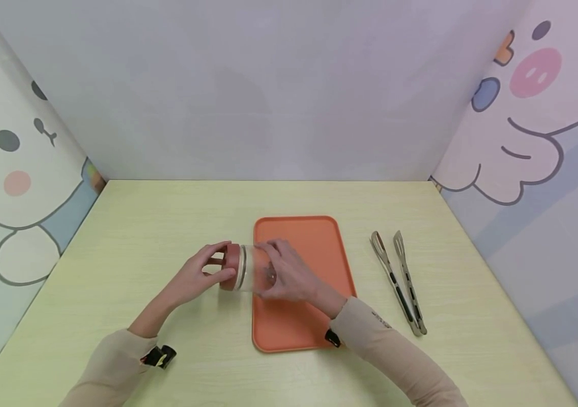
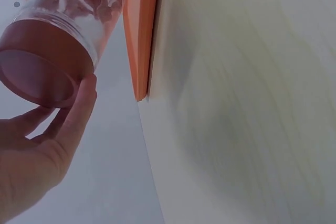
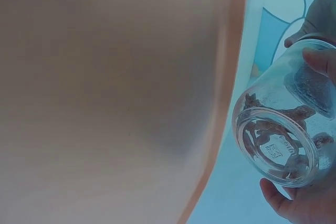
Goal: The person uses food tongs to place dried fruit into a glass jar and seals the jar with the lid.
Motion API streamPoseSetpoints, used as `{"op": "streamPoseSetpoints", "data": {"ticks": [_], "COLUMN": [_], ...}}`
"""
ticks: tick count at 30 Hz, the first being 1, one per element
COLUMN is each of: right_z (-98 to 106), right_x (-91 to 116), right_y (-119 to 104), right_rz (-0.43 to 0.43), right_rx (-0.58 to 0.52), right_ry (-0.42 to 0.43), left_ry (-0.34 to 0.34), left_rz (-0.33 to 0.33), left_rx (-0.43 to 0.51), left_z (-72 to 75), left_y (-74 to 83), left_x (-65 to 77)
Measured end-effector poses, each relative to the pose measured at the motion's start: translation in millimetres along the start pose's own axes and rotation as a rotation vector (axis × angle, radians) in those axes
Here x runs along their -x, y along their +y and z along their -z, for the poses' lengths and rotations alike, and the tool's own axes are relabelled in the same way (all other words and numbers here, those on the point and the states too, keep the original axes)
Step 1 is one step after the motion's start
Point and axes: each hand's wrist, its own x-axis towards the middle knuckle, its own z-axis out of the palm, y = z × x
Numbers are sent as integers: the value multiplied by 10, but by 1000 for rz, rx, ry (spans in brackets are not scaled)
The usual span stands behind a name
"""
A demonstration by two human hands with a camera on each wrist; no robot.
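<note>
A clear jar with a reddish-brown lid is held on its side above the left edge of an orange tray. My left hand grips the lid, thumb and fingers spread around its rim. The jar's clear body, near its base, is in the grasp of my right hand. Through the wall in the right wrist view, several dark brown, irregular pieces lie inside near the bottom; their kind is unclear. From the left wrist view, the lid sits on the jar's mouth.
Metal tongs with dark grip inserts lie on the pale wood-patterned table, right of the tray. A plain wall stands behind, and cartoon-printed panels flank both sides.
</note>
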Motion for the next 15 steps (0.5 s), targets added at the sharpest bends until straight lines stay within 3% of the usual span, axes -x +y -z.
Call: {"op": "streamPoseSetpoints", "data": {"ticks": [5, 12, 15], "right_z": [13, 29, 31], "right_x": [4, 19, 25], "right_y": [2, 6, 12], "right_rz": [-11, -33, -51], "right_rx": [-6, -20, -29], "right_ry": [-20, -41, -49], "left_ry": [-1, -10, -14], "left_rz": [4, -52, -82], "left_rx": [-15, 35, 51], "left_z": [-9, -45, -52], "left_y": [29, -281, -297], "left_x": [0, -66, -74]}}
